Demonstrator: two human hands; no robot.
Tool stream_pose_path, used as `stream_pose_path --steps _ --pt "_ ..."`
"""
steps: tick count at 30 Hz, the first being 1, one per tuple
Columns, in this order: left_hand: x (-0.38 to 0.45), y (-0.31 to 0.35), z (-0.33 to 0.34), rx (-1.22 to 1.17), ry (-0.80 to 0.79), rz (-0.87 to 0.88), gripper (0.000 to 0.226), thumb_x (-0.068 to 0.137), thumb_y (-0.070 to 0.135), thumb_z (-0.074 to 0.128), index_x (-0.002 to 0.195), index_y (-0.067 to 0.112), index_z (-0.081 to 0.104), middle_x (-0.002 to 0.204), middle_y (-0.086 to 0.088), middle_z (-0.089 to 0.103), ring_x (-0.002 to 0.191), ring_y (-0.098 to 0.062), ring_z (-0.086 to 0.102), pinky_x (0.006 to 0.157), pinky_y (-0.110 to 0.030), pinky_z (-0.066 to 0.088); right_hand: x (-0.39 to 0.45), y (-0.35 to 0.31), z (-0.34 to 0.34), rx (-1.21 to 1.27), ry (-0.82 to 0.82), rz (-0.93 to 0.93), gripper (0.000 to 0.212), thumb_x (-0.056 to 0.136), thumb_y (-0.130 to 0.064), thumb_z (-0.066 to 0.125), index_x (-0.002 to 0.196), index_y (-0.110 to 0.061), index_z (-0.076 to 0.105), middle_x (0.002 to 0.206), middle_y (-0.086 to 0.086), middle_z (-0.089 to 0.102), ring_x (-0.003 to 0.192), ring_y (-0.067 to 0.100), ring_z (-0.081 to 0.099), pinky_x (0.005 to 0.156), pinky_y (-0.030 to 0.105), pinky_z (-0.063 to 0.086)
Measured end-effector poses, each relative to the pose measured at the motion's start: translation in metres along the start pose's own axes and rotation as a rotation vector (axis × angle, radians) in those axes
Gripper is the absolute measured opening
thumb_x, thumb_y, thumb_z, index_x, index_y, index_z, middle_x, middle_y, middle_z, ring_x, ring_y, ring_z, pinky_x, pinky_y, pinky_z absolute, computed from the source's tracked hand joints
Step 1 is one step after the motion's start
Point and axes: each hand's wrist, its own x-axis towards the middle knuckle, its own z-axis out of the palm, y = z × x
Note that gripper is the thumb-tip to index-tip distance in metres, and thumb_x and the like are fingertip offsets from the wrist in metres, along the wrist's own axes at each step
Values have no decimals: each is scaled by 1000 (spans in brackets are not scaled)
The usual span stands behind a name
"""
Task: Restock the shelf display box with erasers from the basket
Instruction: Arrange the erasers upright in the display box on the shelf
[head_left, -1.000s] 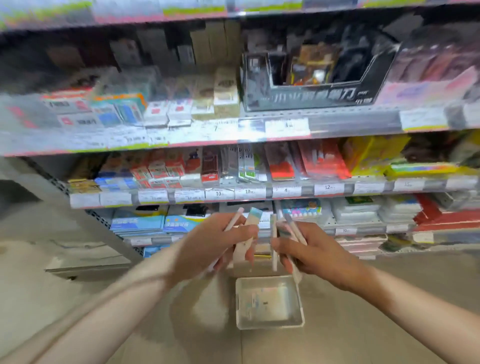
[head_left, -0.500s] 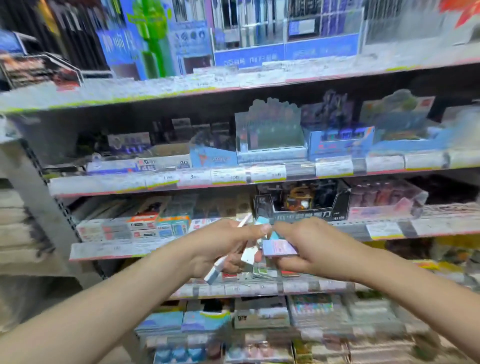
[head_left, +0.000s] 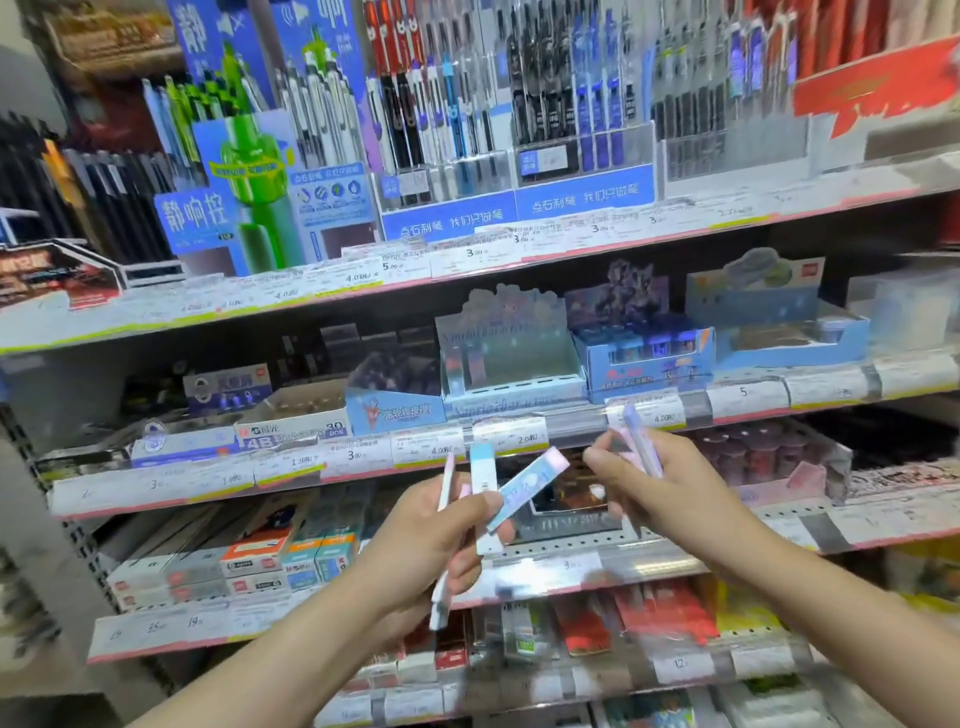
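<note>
My left hand (head_left: 434, 540) grips a fan of long, flat stick erasers (head_left: 524, 488) in pastel pink, blue and white wrappers, raised in front of the shelving. My right hand (head_left: 660, 483) holds a few more pink and lilac erasers (head_left: 641, 441), a little to the right and slightly higher. Above both hands, on the middle shelf, stands the pale blue display box (head_left: 511, 369) with a tall printed back card; only a couple of erasers stand upright in it at the left. The basket is out of view.
Other display boxes flank the target: a dark blue one (head_left: 395, 400) at its left and a bright blue one (head_left: 647, 358) at its right. Price-tag rails (head_left: 467, 447) run along each shelf front. Pen displays (head_left: 447, 130) fill the top shelf.
My view has swung up from the floor basket to the upper shelves. Both hands have risen with the erasers and moved apart after touching in front of me.
</note>
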Motion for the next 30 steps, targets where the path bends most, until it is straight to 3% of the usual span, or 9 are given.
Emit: stream_pose_path --steps 3,7,11,15,18,22,24,27,30 --pt "21 2 5 -37 44 34 12 92 5 47 83 0 53 61 -8 62 30 -8 28 30 -14 27 19 0 2 106 -38 84 36 74 -46 58 72 -9 56 45 2 54 34 8 31 35 15 25" --pt "49 5 16 5 11 48 11 91 10 52 84 2 54 62 -7 60 31 -8 30 32 -14 28 48 6 -4 242 -103 115 7 88 -25 56 88 -18 54 41 -2 52 29 5 26 33 14 21" --pt "73 10 20 68 58 70 20 86 25 57 82 5 53 60 -4 61 32 -9 30 32 -14 28 80 15 -23 207 -74 56 28 90 -24 54 63 -19 49 30 -12 42 26 2 29 33 11 24" --pt "88 19 13 410 243 141 14 87 21 61 78 12 57 54 2 62 34 -6 42 34 -15 34 114 13 -42 122 -27 -93 29 89 -17 55 61 -9 53 35 -5 50 30 0 37 37 5 28" --pt "99 22 -9 827 322 324 14 83 33 66 75 28 55 63 14 62 55 2 53 56 -17 41 135 10 -46 23 -74 -214 22 89 -13 55 72 1 56 42 -1 52 32 0 42 39 9 34" --pt "114 32 -44 1143 283 258 52 76 48 61 121 35 38 103 -2 63 81 -20 60 78 -34 46 161 9 -38 -138 -88 -344 20 88 -14 57 68 -10 55 46 -2 54 35 3 46 46 19 41" --pt "123 38 -58 1278 235 185 70 80 45 61 137 36 21 97 -10 61 73 -20 56 71 -31 45 172 11 -31 -253 -88 -394 27 87 -17 57 61 -18 53 43 -6 55 38 4 49 52 26 42" --pt "136 46 -79 1385 117 118 74 83 40 60 142 30 17 96 -18 62 76 -24 57 70 -38 44 183 14 -20 -347 -81 -403 36 87 -21 58 52 -27 50 42 -10 56 37 5 51 50 27 43" --pt "151 50 -98 1434 -44 79 72 84 41 59 143 26 20 101 -9 62 86 -24 57 78 -40 44 192 15 -9 -426 -37 -352 40 87 -24 58 48 -14 53 36 -2 52 38 14 51 47 31 42"
